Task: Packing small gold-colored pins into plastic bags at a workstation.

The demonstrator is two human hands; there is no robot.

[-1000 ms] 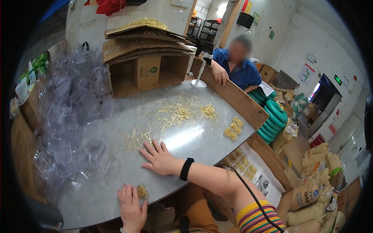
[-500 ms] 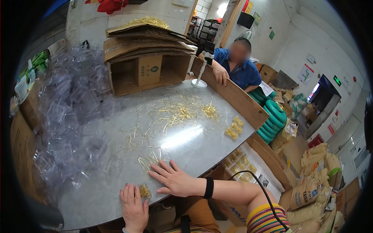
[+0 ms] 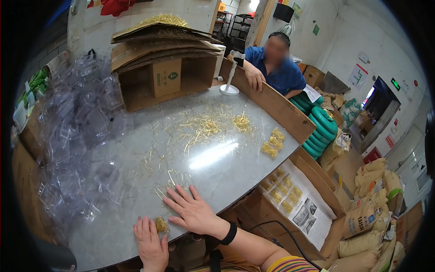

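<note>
My left hand (image 3: pixel 152 245) rests at the near table edge, fingers straight and close together. Between its index finger and thumb is a small clear plastic box (image 3: pixel 161 225) filled with gold wire hooks. To the right of the box, my right hand (image 3: pixel 195 212) lies palm down with its fingers spread, a black band on the wrist. Its fingertips reach some loose gold wire hooks (image 3: pixel 159 192) on the grey table (image 3: pixel 113 238). A larger scatter of gold hooks (image 3: pixel 206 127) lies farther off, with a denser pile (image 3: pixel 242 122) to its right.
Clear plastic boxes (image 3: pixel 81 136) heap up on the left. A cardboard carton (image 3: pixel 166 78) and a white stand (image 3: pixel 229 89) are at the back. Filled boxes (image 3: pixel 273 143) lie near the right edge, others on a lower sheet (image 3: pixel 312 217). A person (image 3: pixel 276 72) leans over the wooden board (image 3: pixel 272 106).
The view has shifted slightly, showing more of the lower sheet at right. Both hands keep nearly the same places around the small box.
</note>
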